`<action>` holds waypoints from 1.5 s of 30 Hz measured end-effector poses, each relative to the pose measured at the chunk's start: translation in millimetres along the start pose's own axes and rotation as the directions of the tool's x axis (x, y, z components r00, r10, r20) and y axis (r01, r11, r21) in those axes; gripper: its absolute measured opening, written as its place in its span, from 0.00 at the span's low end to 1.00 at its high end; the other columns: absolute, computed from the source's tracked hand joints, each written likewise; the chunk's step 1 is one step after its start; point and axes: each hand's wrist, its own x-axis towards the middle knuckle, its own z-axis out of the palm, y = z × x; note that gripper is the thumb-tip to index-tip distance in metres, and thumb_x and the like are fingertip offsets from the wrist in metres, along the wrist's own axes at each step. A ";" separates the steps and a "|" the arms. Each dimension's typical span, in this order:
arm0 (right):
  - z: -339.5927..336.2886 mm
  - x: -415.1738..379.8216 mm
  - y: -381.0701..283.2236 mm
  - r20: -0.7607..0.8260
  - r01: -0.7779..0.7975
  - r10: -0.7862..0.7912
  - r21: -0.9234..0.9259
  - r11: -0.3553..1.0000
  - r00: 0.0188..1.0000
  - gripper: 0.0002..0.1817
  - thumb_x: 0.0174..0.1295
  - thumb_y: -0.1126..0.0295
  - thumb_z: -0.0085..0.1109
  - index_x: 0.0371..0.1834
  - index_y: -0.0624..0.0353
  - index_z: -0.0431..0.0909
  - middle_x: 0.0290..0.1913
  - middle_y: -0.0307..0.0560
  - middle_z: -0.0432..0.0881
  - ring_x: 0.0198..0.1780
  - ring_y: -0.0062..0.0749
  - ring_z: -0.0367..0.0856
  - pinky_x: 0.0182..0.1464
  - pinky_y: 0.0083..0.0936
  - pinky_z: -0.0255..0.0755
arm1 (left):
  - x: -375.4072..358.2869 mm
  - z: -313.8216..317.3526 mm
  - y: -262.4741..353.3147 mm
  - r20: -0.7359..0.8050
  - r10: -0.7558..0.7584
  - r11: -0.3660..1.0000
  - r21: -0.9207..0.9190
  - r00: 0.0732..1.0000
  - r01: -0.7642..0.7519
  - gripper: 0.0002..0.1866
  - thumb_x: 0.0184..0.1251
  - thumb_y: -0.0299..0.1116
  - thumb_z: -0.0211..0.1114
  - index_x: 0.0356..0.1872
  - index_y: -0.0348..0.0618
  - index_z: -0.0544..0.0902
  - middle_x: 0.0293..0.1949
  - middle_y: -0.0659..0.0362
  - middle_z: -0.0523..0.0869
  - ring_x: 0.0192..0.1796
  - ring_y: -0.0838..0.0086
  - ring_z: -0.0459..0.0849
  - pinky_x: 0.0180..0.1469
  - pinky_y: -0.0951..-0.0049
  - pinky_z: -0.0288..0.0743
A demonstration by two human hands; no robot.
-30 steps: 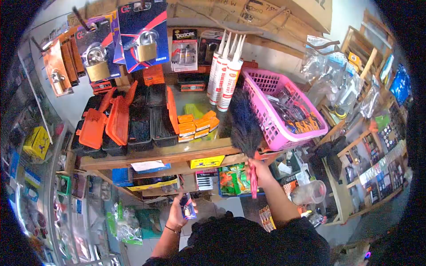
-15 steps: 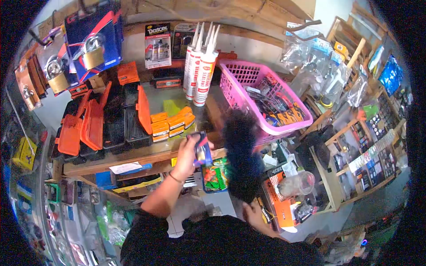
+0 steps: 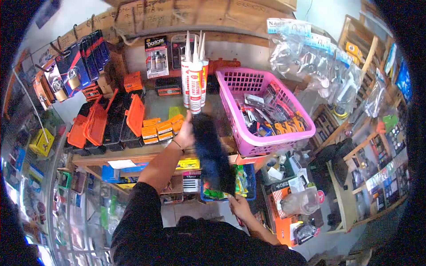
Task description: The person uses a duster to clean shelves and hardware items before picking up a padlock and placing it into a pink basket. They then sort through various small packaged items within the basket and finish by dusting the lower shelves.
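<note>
A black fluffy duster [image 3: 214,153], smeared by motion, stands upright in front of me. My right hand [image 3: 240,207] is closed round its lower end, below the shelf edge. My left hand [image 3: 187,134] is raised beside the duster's upper left side, its thumb pointing up towards the sealant tubes [image 3: 195,86]. The left fingers curl behind the dark blur, so whatever they hold is hidden. Small orange boxes [image 3: 159,130] are stacked just left of that hand.
A pink basket [image 3: 275,141] of packaged goods stands on the right of the shelf. Black cases with orange lids [image 3: 134,119] line its left part, and carded padlocks [image 3: 73,79] hang above them. Below sits a blue tray [image 3: 251,181] with green packets. Plastic bags [image 3: 306,57] hang upper right.
The duster has swung left, across the front of my left hand. My left hand has moved up and away, and the carded padlock seen in it earlier is hidden. My right hand has risen into fuller view.
</note>
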 end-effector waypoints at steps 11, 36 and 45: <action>-6.8 -7.2 -23.0 0.024 0.067 -0.070 0.100 0.993 0.997 0.18 0.61 0.56 0.47 0.20 0.58 0.66 0.13 0.33 0.64 0.13 0.16 0.60 0.14 0.17 0.55 | 6.5 -22.2 -3.9 0.109 -0.102 0.995 0.010 0.989 0.101 0.39 0.55 0.67 0.36 0.56 0.44 0.65 0.53 0.52 0.72 0.55 0.62 0.71 0.59 0.59 0.60; 6.5 10.6 -20.2 0.150 0.048 -0.039 -0.062 0.997 0.988 0.21 0.62 0.55 0.45 0.14 0.55 0.63 0.10 0.35 0.64 0.11 0.18 0.61 0.14 0.17 0.55 | 9.5 -38.5 -1.2 0.202 -0.183 0.983 0.055 0.962 0.175 0.41 0.53 0.68 0.37 0.59 0.46 0.61 0.58 0.51 0.67 0.59 0.56 0.65 0.60 0.52 0.56; 4.9 10.6 -4.3 0.222 0.023 -0.024 0.008 1.000 0.975 0.22 0.62 0.55 0.44 0.14 0.54 0.62 0.10 0.35 0.63 0.10 0.19 0.61 0.13 0.17 0.54 | 14.1 -37.9 -1.8 0.214 -0.179 0.984 0.019 0.960 0.179 0.37 0.55 0.67 0.38 0.55 0.47 0.65 0.54 0.52 0.71 0.57 0.61 0.68 0.60 0.56 0.58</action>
